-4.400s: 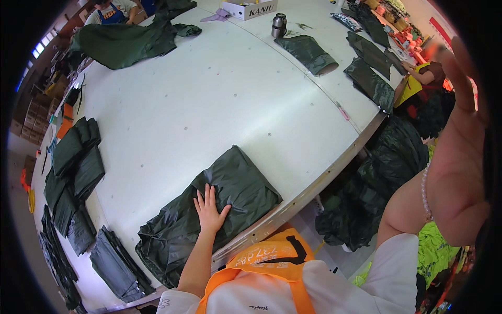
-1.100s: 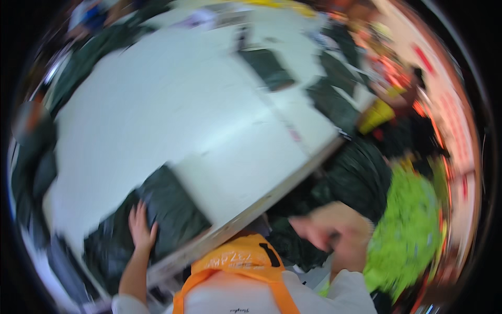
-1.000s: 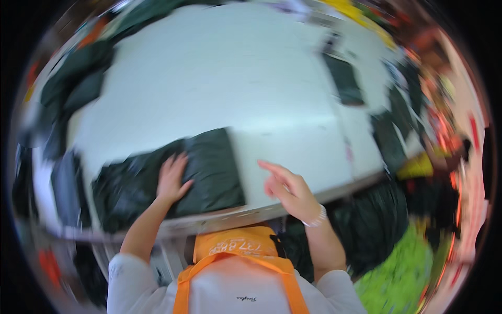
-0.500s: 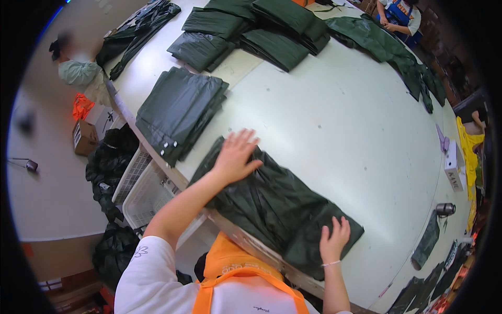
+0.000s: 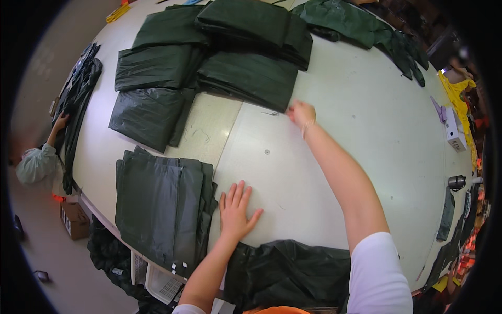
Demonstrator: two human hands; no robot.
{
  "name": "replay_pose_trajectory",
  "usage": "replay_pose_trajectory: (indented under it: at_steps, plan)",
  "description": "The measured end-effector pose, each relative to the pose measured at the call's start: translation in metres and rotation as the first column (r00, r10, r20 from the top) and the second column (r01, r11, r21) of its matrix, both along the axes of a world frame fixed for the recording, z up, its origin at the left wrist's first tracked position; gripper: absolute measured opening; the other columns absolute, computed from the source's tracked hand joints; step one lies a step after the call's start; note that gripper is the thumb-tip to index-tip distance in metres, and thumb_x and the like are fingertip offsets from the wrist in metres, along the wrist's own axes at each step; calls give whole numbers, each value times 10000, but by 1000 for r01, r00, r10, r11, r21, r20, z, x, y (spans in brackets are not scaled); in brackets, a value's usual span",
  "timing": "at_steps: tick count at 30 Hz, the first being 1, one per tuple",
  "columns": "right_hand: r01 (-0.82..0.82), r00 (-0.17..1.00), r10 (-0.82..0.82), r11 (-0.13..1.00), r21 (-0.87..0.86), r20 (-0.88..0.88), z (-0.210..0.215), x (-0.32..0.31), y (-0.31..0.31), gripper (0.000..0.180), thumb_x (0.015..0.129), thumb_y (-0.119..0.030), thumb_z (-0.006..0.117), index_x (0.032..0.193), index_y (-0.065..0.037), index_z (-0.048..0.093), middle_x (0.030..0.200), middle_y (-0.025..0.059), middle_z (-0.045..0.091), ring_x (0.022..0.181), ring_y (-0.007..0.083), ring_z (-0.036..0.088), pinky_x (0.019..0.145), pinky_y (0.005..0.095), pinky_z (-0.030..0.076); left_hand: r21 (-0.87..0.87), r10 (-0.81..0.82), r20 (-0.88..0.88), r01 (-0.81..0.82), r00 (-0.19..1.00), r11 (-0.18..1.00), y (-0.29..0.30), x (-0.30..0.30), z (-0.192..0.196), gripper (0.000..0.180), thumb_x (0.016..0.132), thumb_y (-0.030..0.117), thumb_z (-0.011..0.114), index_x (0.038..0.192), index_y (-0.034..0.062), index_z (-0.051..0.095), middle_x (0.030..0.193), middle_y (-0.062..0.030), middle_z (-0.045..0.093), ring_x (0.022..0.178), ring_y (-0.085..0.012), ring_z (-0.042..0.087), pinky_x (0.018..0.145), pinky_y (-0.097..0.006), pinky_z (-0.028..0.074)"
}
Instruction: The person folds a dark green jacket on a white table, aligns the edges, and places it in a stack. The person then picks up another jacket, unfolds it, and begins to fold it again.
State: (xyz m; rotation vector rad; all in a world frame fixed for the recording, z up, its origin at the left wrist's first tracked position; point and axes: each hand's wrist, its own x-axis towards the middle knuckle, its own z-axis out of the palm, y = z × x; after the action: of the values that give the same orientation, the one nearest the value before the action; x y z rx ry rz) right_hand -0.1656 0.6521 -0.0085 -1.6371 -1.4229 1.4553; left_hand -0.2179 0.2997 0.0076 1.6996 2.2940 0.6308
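My left hand (image 5: 236,212) lies on the white table with its fingers spread, between a flat stack of folded dark green garments (image 5: 157,204) and a loosely folded dark green garment (image 5: 287,269) at the table's near edge. My right arm stretches far forward. At its end my right hand (image 5: 301,112) is closed, touching the near right corner of a folded dark green bundle (image 5: 251,78). Whatever its curled fingers hold is hidden. Several more glossy folded bundles (image 5: 149,115) lie behind and to the left, some overlapping.
A person's hand (image 5: 61,121) rests at a long dark garment (image 5: 83,115) on the far left edge. Unfolded green clothing (image 5: 345,23) lies at the back right. A white box (image 5: 455,128) and a dark cylinder (image 5: 456,182) stand on the right. Below the left edge is a white basket (image 5: 162,285).
Both hands have left the loosely folded garment. My right hand has reached forward to the bundles and closed; my left has come down on the table. The view has shifted forward.
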Motion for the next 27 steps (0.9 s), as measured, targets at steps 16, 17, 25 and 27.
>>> replay_pose_trajectory:
  at_steps: [16, 17, 25, 27]
  plan:
    - [-61, 805, -322, 791, -608, -499, 86, 137, -278, 238, 739, -59, 610, 958, 28, 577, 899, 100, 619, 760, 213, 629, 669, 374, 550, -367, 87, 862, -497, -500, 786, 27, -31, 44, 708, 824, 556, 563, 1373, 136, 408, 1364, -126, 452, 1256, -308, 424, 1036, -493, 331]
    - [-64, 839, -267, 817, -573, -475, 95, 155, -302, 241, 734, -70, 624, 951, 28, 584, 897, 92, 622, 752, 198, 623, 660, 360, 543, -307, 20, 817, -405, -577, 861, 26, -29, 48, 698, 822, 555, 558, 1359, 130, 422, 1346, -125, 468, 1238, -319, 437, 1036, -494, 338]
    - [-170, 889, 115, 982, -86, -442, 201, 418, -368, 382, 747, -50, 644, 1111, 47, 585, 1012, 88, 643, 956, 139, 581, 874, 289, 464, -206, -40, 878, -452, -477, 868, -94, 190, 123, 546, 816, 349, 614, 1281, 95, 481, 1318, -105, 493, 1222, -315, 450, 1038, -492, 346]
    - [-12, 909, -6, 999, -41, -416, 212, 481, -380, 484, 749, -67, 673, 1191, 54, 516, 1111, 90, 603, 1009, 136, 558, 892, 285, 455, -169, 29, 923, -338, -384, 926, -133, 245, 123, 572, 790, 329, 660, 1277, 87, 483, 1310, -104, 493, 1218, -302, 454, 1034, -491, 357]
